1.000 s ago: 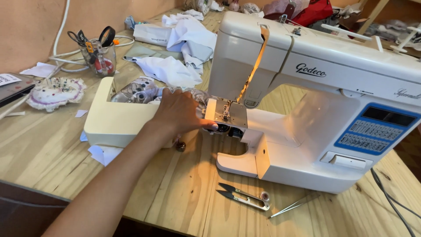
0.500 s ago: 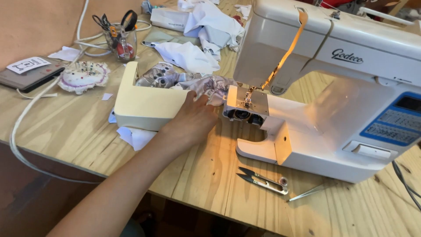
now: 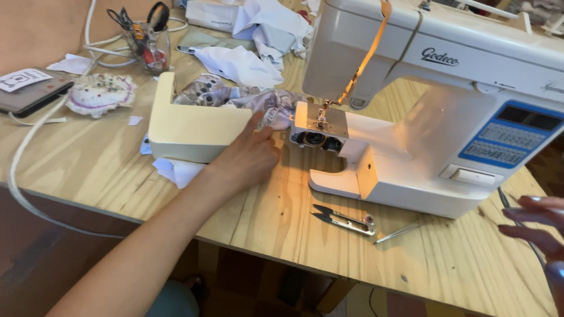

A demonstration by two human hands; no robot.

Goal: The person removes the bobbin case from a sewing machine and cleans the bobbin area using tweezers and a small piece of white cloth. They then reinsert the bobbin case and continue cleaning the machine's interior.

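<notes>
The patterned fabric (image 3: 276, 108) lies bunched mid-surface, between the cream tray (image 3: 194, 126) and the sewing machine (image 3: 423, 111). The left hand (image 3: 249, 158) rests flat beside it, fingers spread, fingertips touching the fabric and tray edge, pinching nothing. The right hand (image 3: 537, 226) hovers at the surface's right edge, fingers loosely spread, empty. Snips (image 3: 343, 218) and tweezers (image 3: 402, 230) lie near the front edge; a pincushion (image 3: 100, 94) sits toward the left edge.

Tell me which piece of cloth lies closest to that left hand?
The patterned grey cloth bunched beside the needle plate: the left hand touches it. The plain white cloths lie farther back on the table.
</notes>
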